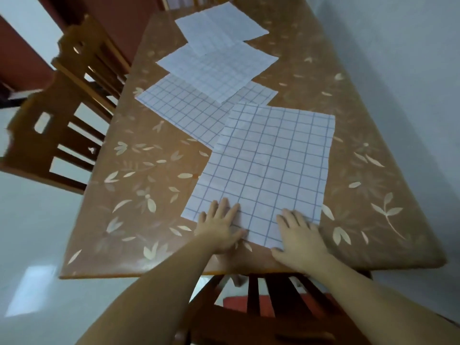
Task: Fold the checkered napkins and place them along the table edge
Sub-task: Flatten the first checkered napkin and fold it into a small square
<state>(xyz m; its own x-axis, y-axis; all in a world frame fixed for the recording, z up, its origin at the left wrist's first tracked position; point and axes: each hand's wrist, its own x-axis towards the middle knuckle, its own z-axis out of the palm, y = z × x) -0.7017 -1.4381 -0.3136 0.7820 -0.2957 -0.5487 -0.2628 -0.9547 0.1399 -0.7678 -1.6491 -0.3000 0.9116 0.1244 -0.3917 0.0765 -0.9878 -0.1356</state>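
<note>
A brown rectangular table [154,170] covered with a glossy cloth printed with pale leaves is seen from its near edge. Four white napkins checked with thin blue lines are laid unfolded on it in an overlapping row running from the near edge toward the far end. The nearest checkered napkin [268,165] is spread flat, its lower border close to the near edge. It overlaps the second checkered napkin [179,108], which lies nearer the left edge. Over that one the third checkered napkin [219,68] is laid, and the fourth checkered napkin [219,23] is placed near the far end, overlapping the third.

The left hand [219,230] is laid flat on the near left corner of the nearest napkin, fingers straight and spread. The right hand [298,237] is pressed flat on the napkin's near border, fingers extended and slightly apart; nothing is gripped by either hand.

Wooden slatted chairs [74,100] are set along the left edge, and another wooden chair [273,302] with a red seat is seen below the near edge.
</note>
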